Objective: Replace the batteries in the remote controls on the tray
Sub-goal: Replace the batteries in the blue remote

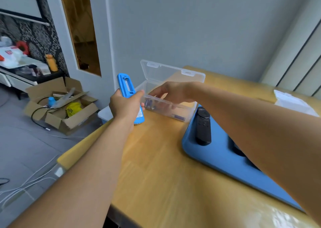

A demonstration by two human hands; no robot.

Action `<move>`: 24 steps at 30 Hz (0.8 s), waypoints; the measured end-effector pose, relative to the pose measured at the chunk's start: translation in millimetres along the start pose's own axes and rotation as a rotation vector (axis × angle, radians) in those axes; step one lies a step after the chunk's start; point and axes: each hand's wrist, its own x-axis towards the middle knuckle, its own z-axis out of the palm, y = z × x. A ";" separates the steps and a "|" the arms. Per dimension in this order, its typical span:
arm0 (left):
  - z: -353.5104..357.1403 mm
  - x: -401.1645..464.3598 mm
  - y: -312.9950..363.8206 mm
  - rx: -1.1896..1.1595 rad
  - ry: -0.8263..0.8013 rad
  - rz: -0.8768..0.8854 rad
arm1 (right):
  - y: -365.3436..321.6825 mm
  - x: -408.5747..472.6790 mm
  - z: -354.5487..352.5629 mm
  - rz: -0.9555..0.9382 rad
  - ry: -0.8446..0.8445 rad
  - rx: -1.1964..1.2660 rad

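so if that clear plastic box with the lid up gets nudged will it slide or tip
The clear box looks thin-walled and holds only a few batteries, so it is probably light and would slide on the smooth wooden table. Its raised lid may make it tip backward. The right hand reaching into it could steady it.

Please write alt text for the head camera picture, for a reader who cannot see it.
A person's left hand grips a blue remote control with its battery compartment open, while the right hand reaches into an open clear plastic box holding batteries on a wooden table. A black remote control lies on a blue tray to the right.
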 end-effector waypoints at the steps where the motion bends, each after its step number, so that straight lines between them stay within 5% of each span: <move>1: -0.4 0.1 -1.1 0.002 0.001 0.006 | -0.5 1.1 1.0 -0.010 -0.001 -0.024; 15: -2.0 -3.0 -0.6 0.080 -0.004 0.017 | -6.9 7.4 -4.5 0.089 -0.059 -0.463; 24: 0.3 -5.1 -1.7 0.177 0.051 0.074 | 6.0 -47.3 -5.3 -0.040 0.324 -0.193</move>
